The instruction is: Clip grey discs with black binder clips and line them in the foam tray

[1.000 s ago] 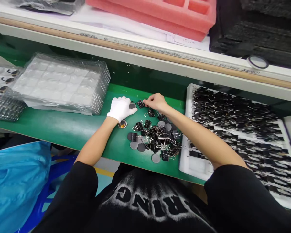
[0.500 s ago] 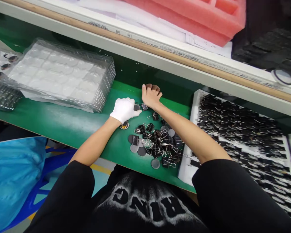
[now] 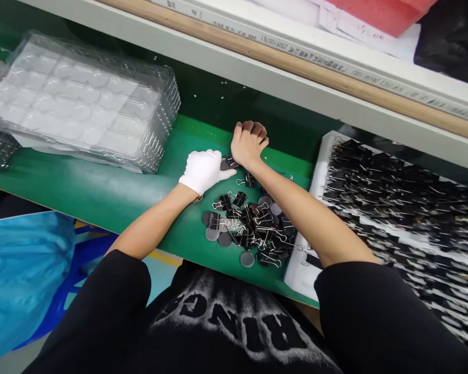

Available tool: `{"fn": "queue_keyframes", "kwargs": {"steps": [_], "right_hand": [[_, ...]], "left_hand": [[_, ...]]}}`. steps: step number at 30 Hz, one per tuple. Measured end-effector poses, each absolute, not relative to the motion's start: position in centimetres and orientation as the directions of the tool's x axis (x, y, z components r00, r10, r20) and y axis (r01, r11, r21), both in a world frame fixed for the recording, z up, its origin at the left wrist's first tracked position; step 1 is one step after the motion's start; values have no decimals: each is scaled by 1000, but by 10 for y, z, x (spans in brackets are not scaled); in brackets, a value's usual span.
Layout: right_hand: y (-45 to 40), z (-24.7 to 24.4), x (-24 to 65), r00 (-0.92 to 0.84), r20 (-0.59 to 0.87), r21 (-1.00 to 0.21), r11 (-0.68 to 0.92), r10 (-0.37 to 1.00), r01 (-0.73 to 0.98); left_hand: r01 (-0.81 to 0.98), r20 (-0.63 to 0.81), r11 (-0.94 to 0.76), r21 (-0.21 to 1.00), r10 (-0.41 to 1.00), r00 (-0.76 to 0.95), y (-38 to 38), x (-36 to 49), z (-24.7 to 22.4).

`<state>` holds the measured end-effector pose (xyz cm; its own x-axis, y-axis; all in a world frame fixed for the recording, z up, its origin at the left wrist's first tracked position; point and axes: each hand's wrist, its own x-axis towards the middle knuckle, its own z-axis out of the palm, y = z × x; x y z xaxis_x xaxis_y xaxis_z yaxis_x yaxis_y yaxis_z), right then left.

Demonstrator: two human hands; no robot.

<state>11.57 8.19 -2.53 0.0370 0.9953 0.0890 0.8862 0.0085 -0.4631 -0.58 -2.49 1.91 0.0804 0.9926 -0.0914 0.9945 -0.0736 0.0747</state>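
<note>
My left hand [image 3: 203, 169], in a white glove, has its thumb and fingers closed around a dark grey round disc [image 3: 224, 165]. A black binder clip [image 3: 232, 162] sits at the disc's right edge, between my two hands. My bare right hand [image 3: 250, 144] is just right of that clip, its fingers bent away from me and apart, with nothing seen in them. Below it lies a single binder clip [image 3: 250, 180]. Nearer to me is a pile of black binder clips [image 3: 257, 223] mixed with grey discs [image 3: 247, 259]. My left wrist partly hides a small round item [image 3: 197, 199].
Stacked clear plastic trays [image 3: 81, 104] stand on the green table [image 3: 101, 182] to the left. At the right, a white board [image 3: 302, 270] bears rows of black clips. A grey shelf edge [image 3: 234, 57] runs across the back, with red foam [image 3: 390, 13] above.
The disc in my left hand and the binder clip now meet, where a gap showed before. My right hand has shifted slightly away from the clip. The whole view has tilted downward.
</note>
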Motion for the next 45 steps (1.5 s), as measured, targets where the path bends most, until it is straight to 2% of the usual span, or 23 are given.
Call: {"fn": "queue_keyframes", "kwargs": {"steps": [3,6,7,9,11,13,15,17,19,22,24,26,29,31,35,38,41,45], "right_hand": [[78,-14,111,53,98,-475,0,994,880],[72,14,123,31,76,-547,16,997,837],[69,26,134,-52,71,-560,83,996,824],[60,50,161,-372,39,-534,334,928,777],[50,67,189,-700,-75,-477,591,710,651],[40,75,209,-835,-189,-448,712,517,542],[33,73,216,-861,-219,-431,747,458,507],[29,66,213,-851,-184,-402,753,492,522],[29,60,204,-785,-127,-357,711,606,606],[32,55,193,-601,-102,-312,549,792,776],[34,56,188,-503,-148,-325,438,852,838],[36,58,185,-437,-208,-341,354,875,871],[39,60,178,-343,-253,-278,272,904,921],[42,57,168,-277,-160,-268,228,948,936],[47,40,142,-180,101,-412,205,979,888],[51,24,127,-205,71,-399,216,976,891],[54,12,124,-150,19,-411,145,989,900],[57,3,130,-85,62,-394,103,994,913]], "left_hand": [[992,-33,-96,77,995,99,-28,-8,16],[969,66,-224,101,974,218,-31,-16,14],[953,76,-285,104,957,278,-32,-18,14],[921,56,-379,94,925,375,-32,-22,14],[924,30,-375,68,927,374,-31,-21,15],[958,36,-285,41,958,284,-32,-17,16],[982,38,-185,24,982,184,-34,-12,20],[993,37,-114,21,993,113,-36,-11,25],[992,74,-124,20,990,122,-37,-18,31],[945,102,-327,-3,940,326,-31,-40,36],[894,25,-447,1,894,447,-24,-54,34],[895,-33,-447,12,894,447,-19,-62,29],[930,-13,-369,5,930,369,-17,-61,23],[933,-7,-360,9,933,360,-18,-54,22],[934,-61,-358,12,932,358,-20,-45,25],[939,-87,-344,5,935,343,-22,-44,26],[937,-106,-348,32,931,349,-27,-44,25],[933,-121,-353,73,925,360,-35,-35,24]]}}
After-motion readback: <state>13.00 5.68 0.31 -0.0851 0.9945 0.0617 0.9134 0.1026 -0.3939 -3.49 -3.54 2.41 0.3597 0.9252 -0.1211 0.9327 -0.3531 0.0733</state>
